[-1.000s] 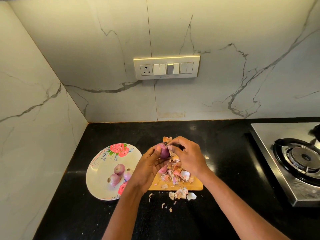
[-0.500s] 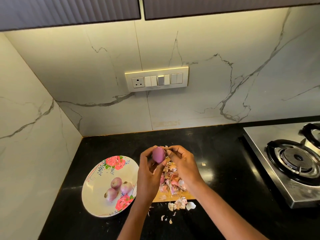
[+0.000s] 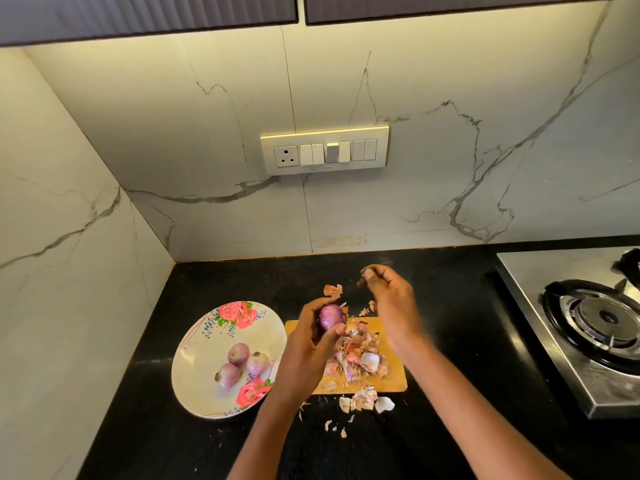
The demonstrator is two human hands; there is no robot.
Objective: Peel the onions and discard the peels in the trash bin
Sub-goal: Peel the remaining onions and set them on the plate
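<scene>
Loose peels (image 3: 363, 400) litter the black counter (image 3: 450, 341) before the cutting board (image 3: 394, 379). Three onions (image 3: 242, 365) lie on the floral plate (image 3: 194, 375). Left hand (image 3: 308, 344) grips a purple onion (image 3: 330, 317); right hand (image 3: 391, 303), blurred, is loosely curled; whether it pinches anything, cannot tell. Stove (image 3: 588, 323) stands rightward.

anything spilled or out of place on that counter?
Yes. Onion peels have spilled off the cutting board onto the black counter, by its near edge and behind it. No trash bin in view.

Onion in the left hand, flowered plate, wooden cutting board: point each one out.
onion (image 3: 330, 316), head view, on its bare purple side between the fingers.
flowered plate (image 3: 194, 362), head view, on the bare cream area left of the three onions.
wooden cutting board (image 3: 396, 379), head view, on the bare right corner.
</scene>
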